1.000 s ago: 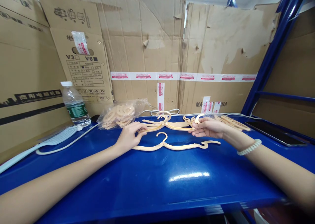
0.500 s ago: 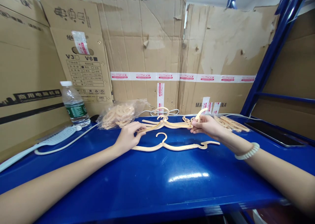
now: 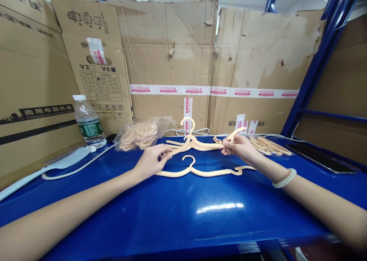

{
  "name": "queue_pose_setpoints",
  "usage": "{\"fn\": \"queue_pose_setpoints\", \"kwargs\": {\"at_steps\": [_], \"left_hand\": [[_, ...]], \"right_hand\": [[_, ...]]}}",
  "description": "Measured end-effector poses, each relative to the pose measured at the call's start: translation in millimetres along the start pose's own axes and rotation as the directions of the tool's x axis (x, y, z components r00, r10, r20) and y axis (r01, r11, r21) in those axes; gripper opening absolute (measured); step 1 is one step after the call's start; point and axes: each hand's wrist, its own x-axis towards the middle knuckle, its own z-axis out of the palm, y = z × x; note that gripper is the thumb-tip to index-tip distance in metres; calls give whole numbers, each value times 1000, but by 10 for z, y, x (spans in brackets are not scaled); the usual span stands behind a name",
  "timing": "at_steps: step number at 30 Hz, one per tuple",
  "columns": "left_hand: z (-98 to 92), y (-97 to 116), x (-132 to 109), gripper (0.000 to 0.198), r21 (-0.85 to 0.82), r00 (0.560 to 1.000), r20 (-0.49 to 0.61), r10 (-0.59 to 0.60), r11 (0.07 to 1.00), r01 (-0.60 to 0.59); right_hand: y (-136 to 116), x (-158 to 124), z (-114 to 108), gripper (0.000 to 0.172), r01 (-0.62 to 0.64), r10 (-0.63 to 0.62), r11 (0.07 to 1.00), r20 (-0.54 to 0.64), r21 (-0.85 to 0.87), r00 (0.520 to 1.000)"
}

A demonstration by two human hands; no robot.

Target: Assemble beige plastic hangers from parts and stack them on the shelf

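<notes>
Between my two hands is a cream plastic clothes hanger, its hook pointing up. My left hand pinches the hanger's left arm near its end. The right end, with a curved tip rising past the fingers, is gripped by my right hand. Just in front of it, a second cream hanger lies flat on the blue table, its left end partly behind my left hand. More cream hanger pieces lie behind the held hanger, partly hidden by it.
At the back left are a clear bag of cream parts, a water bottle and a pale blue brush by a white cable. Bagged cream pieces and a dark tablet-like device lie at the right. Cardboard sheets stand behind.
The held hanger has tilted so its hook stands higher and more upright. Both hands keep their grip and have barely moved.
</notes>
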Motion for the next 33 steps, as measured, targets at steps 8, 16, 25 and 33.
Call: {"fn": "queue_pose_setpoints", "kwargs": {"at_steps": [8,16,25,33], "left_hand": [[-300,126,116,19,309,947,320,36,941,-140],[-774,259,231,14,359,791,611,7,889,-285],[-810,340,166,15,312,743,669,22,899,-307],[-740,435,121,16,192,730,674,108,930,-315]], "right_hand": [[-56,-34,-60,35,58,-60,998,120,19,991],[-233,-16,-246,26,-71,40,991,255,112,966],[-365,26,-606,27,-39,193,957,529,-288,827],[-473,-71,-537,22,298,291,745,693,-597,659]]}}
